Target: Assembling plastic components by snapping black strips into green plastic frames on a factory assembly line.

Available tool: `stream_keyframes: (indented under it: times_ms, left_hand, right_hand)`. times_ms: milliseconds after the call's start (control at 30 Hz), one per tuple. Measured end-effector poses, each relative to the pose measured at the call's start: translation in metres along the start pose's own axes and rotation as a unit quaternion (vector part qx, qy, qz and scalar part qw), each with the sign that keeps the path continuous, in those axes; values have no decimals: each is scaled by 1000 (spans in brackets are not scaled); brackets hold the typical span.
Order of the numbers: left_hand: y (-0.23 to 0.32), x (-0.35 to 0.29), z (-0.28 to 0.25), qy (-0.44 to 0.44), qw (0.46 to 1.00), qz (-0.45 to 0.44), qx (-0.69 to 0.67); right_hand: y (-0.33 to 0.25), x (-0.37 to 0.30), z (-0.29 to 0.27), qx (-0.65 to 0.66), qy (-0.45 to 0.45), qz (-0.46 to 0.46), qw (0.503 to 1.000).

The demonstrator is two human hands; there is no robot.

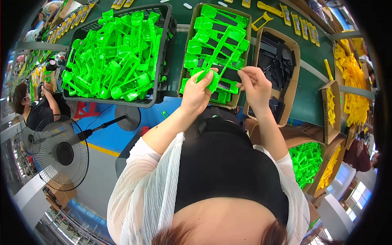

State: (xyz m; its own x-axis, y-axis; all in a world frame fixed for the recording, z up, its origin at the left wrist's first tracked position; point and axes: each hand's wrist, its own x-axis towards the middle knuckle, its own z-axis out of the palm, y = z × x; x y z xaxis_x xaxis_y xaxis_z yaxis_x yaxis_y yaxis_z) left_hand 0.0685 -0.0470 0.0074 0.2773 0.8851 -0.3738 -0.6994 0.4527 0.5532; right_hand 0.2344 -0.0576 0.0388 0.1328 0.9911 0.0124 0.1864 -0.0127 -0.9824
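My left hand [197, 93] is closed round a bright green plastic part [213, 84], thumb on top, above the near half of a cardboard box. To its right is my right hand [257, 86], its thumb and fingertips pinched together by the end of a thin green strip. What it pinches, if anything, is too small to make out. Under both hands, the cardboard box [183, 81] holds green plastic frames [205, 23] with long narrow arms, laid in rows with dark pieces [226, 18] among them.
Left of the box stands a black crate [164, 30] heaped with green parts [116, 53]. On the right, another carton [295, 77] holds flat black pieces [277, 61]. Yellow tools [304, 28] line the green bench [312, 87]. A black fan [63, 153] and a seated person [41, 108] are at the left.
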Motion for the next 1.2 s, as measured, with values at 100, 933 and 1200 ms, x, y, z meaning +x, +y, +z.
stream_keyframes:
  times_ms: [100, 933, 1200]
  left_hand:
    - [2, 0, 1, 4, 1000, 6, -5]
    - [-2, -16, 4, 2, 1000, -7, 19]
    - [5, -18, 5, -19, 1000, -7, 13]
  right_hand:
    - [9, -6, 0, 28, -24, -55, 998]
    - [0, -8, -2, -8, -69, 59, 996]
    - [-10, -13, 1, 31, -80, 120, 989]
